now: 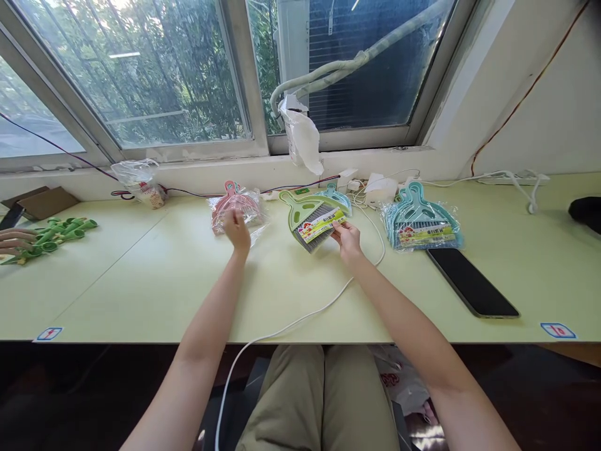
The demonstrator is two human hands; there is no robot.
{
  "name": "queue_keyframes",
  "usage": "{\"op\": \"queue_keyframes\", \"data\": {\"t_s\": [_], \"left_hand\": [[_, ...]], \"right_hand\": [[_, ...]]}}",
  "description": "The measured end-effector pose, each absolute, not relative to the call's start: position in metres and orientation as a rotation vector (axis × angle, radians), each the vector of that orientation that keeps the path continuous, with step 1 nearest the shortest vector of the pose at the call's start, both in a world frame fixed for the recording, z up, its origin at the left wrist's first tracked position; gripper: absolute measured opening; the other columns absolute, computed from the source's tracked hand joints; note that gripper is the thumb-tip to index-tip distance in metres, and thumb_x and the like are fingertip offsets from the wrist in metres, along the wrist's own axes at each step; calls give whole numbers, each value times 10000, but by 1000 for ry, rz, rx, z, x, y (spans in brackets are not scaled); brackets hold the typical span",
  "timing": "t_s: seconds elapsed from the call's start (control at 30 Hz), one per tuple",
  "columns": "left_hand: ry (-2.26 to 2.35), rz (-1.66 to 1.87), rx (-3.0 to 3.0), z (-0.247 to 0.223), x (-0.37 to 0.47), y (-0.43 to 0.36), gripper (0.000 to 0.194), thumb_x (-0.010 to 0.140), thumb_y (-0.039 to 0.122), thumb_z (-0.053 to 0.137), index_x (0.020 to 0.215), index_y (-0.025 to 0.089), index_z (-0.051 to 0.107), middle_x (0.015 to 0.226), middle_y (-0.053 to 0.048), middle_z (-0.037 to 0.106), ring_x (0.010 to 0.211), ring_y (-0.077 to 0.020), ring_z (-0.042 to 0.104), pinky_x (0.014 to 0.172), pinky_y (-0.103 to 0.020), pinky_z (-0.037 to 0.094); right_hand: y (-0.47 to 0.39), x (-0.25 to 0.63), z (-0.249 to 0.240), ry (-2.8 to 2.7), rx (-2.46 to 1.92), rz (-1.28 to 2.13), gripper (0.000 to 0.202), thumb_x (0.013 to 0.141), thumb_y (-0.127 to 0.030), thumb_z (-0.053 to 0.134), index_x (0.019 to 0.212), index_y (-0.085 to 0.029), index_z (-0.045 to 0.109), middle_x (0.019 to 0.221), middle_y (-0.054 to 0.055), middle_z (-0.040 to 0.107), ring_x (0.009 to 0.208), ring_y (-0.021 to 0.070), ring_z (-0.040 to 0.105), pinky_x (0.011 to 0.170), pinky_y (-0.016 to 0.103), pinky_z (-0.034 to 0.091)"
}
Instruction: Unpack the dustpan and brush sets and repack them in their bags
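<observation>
My right hand (pixel 347 241) grips a green mini dustpan and brush set (pixel 300 210) by its lower right edge. The set tilts above the table, its yellow label and grey bristles facing me. Behind it, partly hidden, lies a blue dustpan (pixel 335 194). My left hand (pixel 237 233) is raised in front of pink dustpans (pixel 231 199) in clear plastic wrap. Its fingers are blurred against the pink, so whether they touch or hold anything does not show. To the right, a stack of blue-green dustpan sets (pixel 420 213) lies in clear plastic.
A black phone (pixel 472 282) lies front right. A white cable (pixel 323 308) crosses the table (pixel 154 294) and hangs over its front edge. Far left, another person's hand (pixel 16 241) is beside green items (pixel 61 235). A clear bag (pixel 141 181) stands by the window.
</observation>
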State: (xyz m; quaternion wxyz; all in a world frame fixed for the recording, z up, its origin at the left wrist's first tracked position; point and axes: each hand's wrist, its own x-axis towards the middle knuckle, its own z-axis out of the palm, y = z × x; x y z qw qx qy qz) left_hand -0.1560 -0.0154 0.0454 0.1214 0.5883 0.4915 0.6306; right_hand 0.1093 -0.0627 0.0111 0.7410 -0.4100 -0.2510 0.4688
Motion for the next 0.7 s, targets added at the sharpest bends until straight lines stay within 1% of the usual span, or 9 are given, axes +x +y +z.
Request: {"op": "queue_keyframes", "data": {"t_s": [0.07,0.13,0.2,0.27,0.33,0.4,0.43,0.6,0.7], "left_hand": [[1388,1799,1774,34,-132,-20,488,984,471,376,703,173,640,600,-17,566,627,-138,560,633,-269,433],[1253,1636,1964,26,-112,-27,518,969,495,355,631,188,599,558,-8,547,559,-129,516,591,-268,385],[1300,1562,2002,21,-100,-33,520,956,513,351,592,196,544,544,-3,543,530,-127,492,573,-269,356],[1320,1464,2023,20,-97,-34,483,949,520,355,649,197,551,586,-3,587,549,-128,520,587,-263,367],[1264,1317,2028,18,-99,-30,387,935,518,394,802,203,575,623,11,613,561,-130,551,587,-254,388],[1196,1207,1975,13,-101,-23,312,910,509,459,939,210,541,615,35,590,521,-126,542,550,-245,398],[1175,1195,1922,10,-101,-19,299,898,501,487,968,211,516,613,43,572,498,-122,529,525,-242,399],[1108,1326,1634,1,-96,-8,255,887,457,529,952,219,464,666,35,552,540,-124,544,468,-222,405],[1162,1415,1605,5,-97,-9,216,899,426,516,921,212,491,705,16,570,627,-134,559,549,-234,417]], "right_hand": [[-63,107,10,-583,-887,1031,177,692,-242,791,772,-173,650,795,12,736,735,149,701,781,329,616],[-63,107,10,-623,-879,1033,195,693,-277,792,784,-175,654,844,23,741,790,160,704,819,343,605],[-63,108,11,-648,-874,1031,224,687,-310,797,801,-180,654,878,30,743,841,175,705,844,358,597],[-63,109,12,-651,-867,1023,246,678,-328,804,811,-188,651,886,30,743,867,185,706,857,370,594],[-62,110,12,-661,-861,1021,253,677,-329,804,824,-195,648,886,26,744,873,186,708,867,376,593],[-62,111,13,-694,-867,1036,243,687,-317,797,839,-199,648,886,20,745,865,183,712,871,379,593],[-62,110,13,-711,-877,1051,233,695,-306,791,844,-198,649,883,18,746,853,180,715,869,379,595],[-62,106,13,-767,-946,1123,167,748,-287,757,826,-194,642,821,8,740,748,157,714,811,347,612],[-59,109,11,-797,-1014,1126,182,776,-336,731,791,-194,618,772,9,718,681,152,696,727,333,618]]}}
